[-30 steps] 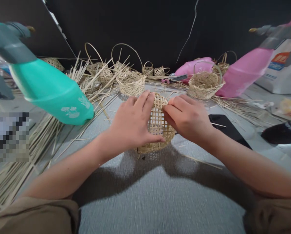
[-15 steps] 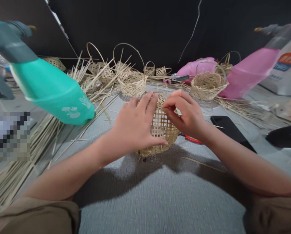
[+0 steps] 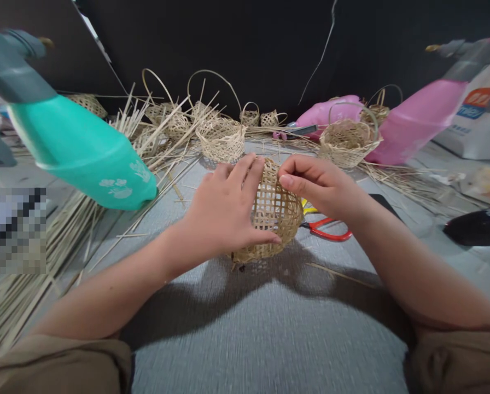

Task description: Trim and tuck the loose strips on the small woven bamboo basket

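Note:
A small woven basket [image 3: 273,207] of pale bamboo strips with an open square weave rests on its side on the grey table. My left hand [image 3: 228,205] grips it from the left, fingers over the top and thumb along the near side. At its upper right, my right hand [image 3: 322,183] pinches thumb and forefinger together against the weave; what lies between the fingertips is too small to make out. Red-handled scissors or cutters [image 3: 331,230] lie just right of the basket, with a yellow-handled tool [image 3: 308,208] behind them, partly hidden by my right hand.
A green spray bottle [image 3: 89,156] stands at left above bundled strips [image 3: 35,279]. Finished baskets [image 3: 221,139] line the back, one with a handle [image 3: 347,143] near a pink spray bottle [image 3: 419,123]. A phone [image 3: 386,207] and a black object [image 3: 477,227] lie at right.
My right hand has turned and shifted slightly right and down, uncovering more of the red handles and covering more of the phone. My left hand keeps its hold on the basket.

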{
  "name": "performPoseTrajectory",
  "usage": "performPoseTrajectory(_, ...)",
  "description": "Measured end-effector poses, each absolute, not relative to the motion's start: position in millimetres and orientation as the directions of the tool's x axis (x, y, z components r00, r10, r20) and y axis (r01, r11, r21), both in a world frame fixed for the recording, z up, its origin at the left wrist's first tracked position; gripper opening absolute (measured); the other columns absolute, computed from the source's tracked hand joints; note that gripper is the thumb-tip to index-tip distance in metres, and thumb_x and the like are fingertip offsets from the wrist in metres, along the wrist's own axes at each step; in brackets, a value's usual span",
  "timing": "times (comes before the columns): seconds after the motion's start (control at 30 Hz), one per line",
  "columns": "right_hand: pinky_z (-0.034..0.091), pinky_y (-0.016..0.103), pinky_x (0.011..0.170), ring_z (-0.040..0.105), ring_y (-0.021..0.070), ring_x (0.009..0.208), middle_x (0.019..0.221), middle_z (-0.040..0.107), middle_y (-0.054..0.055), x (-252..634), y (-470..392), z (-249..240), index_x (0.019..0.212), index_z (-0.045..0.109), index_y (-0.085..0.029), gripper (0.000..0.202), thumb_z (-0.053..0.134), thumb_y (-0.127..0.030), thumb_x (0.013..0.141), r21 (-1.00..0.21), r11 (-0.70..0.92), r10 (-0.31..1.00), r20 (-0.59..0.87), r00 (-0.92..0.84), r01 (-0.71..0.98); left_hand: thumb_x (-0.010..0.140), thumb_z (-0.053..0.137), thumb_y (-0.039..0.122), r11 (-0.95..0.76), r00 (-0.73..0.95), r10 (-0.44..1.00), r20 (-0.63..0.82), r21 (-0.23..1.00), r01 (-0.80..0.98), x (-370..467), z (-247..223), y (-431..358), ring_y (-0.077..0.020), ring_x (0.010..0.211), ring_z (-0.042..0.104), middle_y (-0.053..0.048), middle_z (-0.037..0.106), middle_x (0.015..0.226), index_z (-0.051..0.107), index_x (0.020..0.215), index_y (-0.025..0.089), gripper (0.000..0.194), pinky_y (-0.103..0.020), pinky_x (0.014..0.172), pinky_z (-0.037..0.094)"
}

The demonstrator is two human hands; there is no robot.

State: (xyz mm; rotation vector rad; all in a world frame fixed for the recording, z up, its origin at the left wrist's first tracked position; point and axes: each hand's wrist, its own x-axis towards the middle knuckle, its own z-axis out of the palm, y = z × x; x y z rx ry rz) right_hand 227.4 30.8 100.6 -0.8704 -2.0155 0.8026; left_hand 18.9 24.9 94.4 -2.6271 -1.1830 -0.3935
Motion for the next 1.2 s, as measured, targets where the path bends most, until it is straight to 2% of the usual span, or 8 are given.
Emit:
performPoseTrajectory(0.23,0.031,0.028,0.056,0.037,0.0096,0.060,0.067,0.046,-0.004,226,28,105,0.074,0.052,-0.020,0.020,0.063,-0.027,0.089,-0.803,0.508,0.824,0.347,-0.447,0.312,0.065,0.061,0.091,-0.617,0.626,0.724,0.289,-0.134,0.776,22,99,19,-0.0447,0.135,0.047,-0.026,0.037,0.159,0.030,0.156,0.006,0.128,-0.055,0.108,0.042)
performPoseTrajectory(0.37,0.035,0.028,0.058,0.042,0.0104,0.065,0.074,0.050,-0.003,226,27,104,0.081,0.053,-0.021,0.013,0.066,-0.020,0.083,-0.807,0.513,0.828,0.377,-0.415,0.291,0.065,0.063,0.090,-0.610,0.620,0.732,0.282,-0.134,0.781,23,100,17,-0.0446,0.136,0.047,-0.026,0.037,0.159,0.030,0.156,0.005,0.128,-0.055,0.109,0.042)
performPoseTrajectory(0.47,0.037,0.027,0.060,0.044,0.0108,0.067,0.076,0.050,-0.003,226,29,103,0.088,0.053,-0.021,0.017,0.065,-0.013,0.079,-0.825,0.498,0.835,0.373,-0.404,0.268,0.065,0.061,0.091,-0.607,0.617,0.731,0.289,-0.135,0.783,23,100,17,-0.0437,0.135,0.047,-0.025,0.037,0.160,0.030,0.156,0.007,0.127,-0.053,0.109,0.042)
performPoseTrajectory(0.6,0.038,0.028,0.061,0.044,0.0111,0.067,0.077,0.049,-0.003,226,30,100,0.088,0.051,-0.022,0.020,0.062,-0.009,0.077,-0.818,0.504,0.839,0.388,-0.382,0.276,0.067,0.060,0.090,-0.599,0.612,0.742,0.274,-0.139,0.789,23,100,17,-0.0437,0.134,0.048,-0.025,0.036,0.160,0.029,0.157,0.005,0.128,-0.052,0.108,0.043)
performPoseTrajectory(0.93,0.040,0.029,0.067,0.049,0.0127,0.072,0.080,0.053,-0.002,219,20,96,0.090,0.051,-0.021,0.024,0.055,-0.004,0.075,-0.714,0.543,0.839,0.444,-0.314,0.442,0.072,0.055,0.089,-0.610,0.617,0.737,0.277,-0.123,0.783,22,100,14,-0.0439,0.136,0.045,-0.025,0.035,0.161,0.027,0.157,0.008,0.121,-0.054,0.107,0.042)
performPoseTrajectory(1.2,0.039,0.033,0.067,0.050,0.0162,0.070,0.077,0.055,0.000,212,14,100,0.088,0.048,-0.023,0.021,0.055,-0.008,0.076,-0.552,0.564,0.815,0.492,-0.305,0.614,0.072,0.054,0.091,-0.625,0.625,0.720,0.301,-0.111,0.773,21,97,17,-0.0448,0.136,0.045,-0.026,0.036,0.160,0.028,0.156,0.010,0.120,-0.055,0.107,0.042)
